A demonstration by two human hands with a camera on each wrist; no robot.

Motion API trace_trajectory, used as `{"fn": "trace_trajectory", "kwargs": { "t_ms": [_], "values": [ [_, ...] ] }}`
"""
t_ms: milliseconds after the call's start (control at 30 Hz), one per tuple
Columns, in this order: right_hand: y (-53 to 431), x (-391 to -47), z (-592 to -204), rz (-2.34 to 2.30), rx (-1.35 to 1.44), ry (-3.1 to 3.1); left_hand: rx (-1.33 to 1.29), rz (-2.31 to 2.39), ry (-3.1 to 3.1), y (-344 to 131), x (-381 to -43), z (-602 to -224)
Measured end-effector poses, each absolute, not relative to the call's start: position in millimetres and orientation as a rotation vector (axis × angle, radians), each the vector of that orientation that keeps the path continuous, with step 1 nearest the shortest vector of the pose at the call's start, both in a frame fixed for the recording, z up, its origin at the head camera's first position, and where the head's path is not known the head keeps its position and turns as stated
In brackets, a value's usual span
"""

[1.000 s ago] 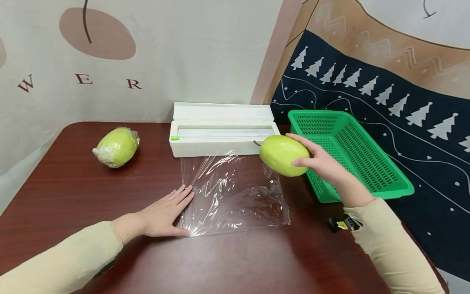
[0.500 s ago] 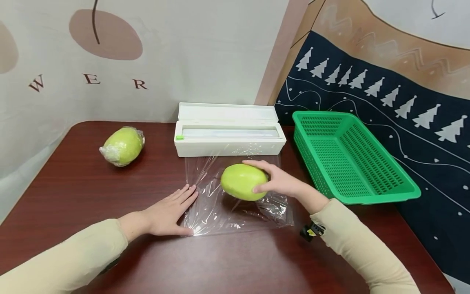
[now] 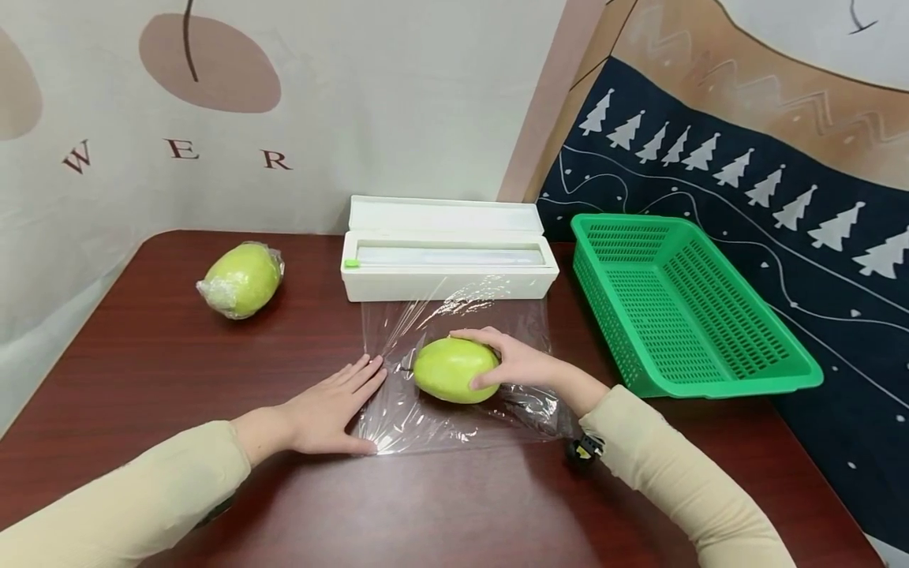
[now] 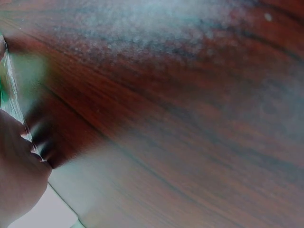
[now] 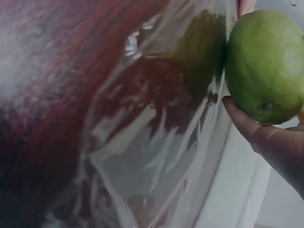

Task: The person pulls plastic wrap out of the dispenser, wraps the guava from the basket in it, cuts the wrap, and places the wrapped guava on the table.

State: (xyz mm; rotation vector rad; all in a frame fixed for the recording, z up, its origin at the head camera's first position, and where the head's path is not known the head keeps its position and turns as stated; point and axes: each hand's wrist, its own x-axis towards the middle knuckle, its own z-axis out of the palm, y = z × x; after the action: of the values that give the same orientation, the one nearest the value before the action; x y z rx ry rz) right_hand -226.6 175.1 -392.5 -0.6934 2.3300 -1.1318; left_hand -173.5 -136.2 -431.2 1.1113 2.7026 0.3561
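Note:
My right hand (image 3: 525, 367) grips a yellow-green pear (image 3: 449, 379), thumb on the near side and fingers over the far side. The pear lies on its side over a sheet of clear plastic wrap (image 3: 440, 436), its thin dark stem pointing left. In the right wrist view the blossom end of the pear (image 5: 266, 61) shows, close against the wrap (image 5: 142, 123). My left hand (image 3: 323, 414) rests flat at the sheet's left edge, fingers spread and thumb at its near corner. The left wrist view catches only part of the left hand (image 4: 21, 166) at its edge.
The wrap runs out of a white dispenser box (image 3: 454, 285) with its lid raised and a green slider at the left. A pear wrapped in film (image 3: 248, 276) sits at the back left. To the right stands a green plastic basket (image 3: 746, 390) with nothing inside.
My right hand has carried the pear from beside the basket, leftward and nearer, down onto the middle of the wrap. The left hand has kept its place on the sheet.

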Motion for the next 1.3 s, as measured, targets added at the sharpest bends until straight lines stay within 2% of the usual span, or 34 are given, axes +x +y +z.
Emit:
{"fn": "trace_trajectory", "kwargs": {
  "t_ms": [767,1000,1300],
  "values": [
    [188.1,-223.1,-393.7,-1.221,-0.741,2.312,1.102,0.363,2.698,-135.8,-172.7,-429.0],
    [217.6,-209.7,-386.1,-1.223,-0.810,2.461,1.108,0.396,2.724,-136.4,-172.9,-430.8],
    [269.0,-181.4,-396.1,-0.849,-1.009,2.372,1.162,0.672,2.852,-140.6,-172.1,-430.9]
  ]
}}
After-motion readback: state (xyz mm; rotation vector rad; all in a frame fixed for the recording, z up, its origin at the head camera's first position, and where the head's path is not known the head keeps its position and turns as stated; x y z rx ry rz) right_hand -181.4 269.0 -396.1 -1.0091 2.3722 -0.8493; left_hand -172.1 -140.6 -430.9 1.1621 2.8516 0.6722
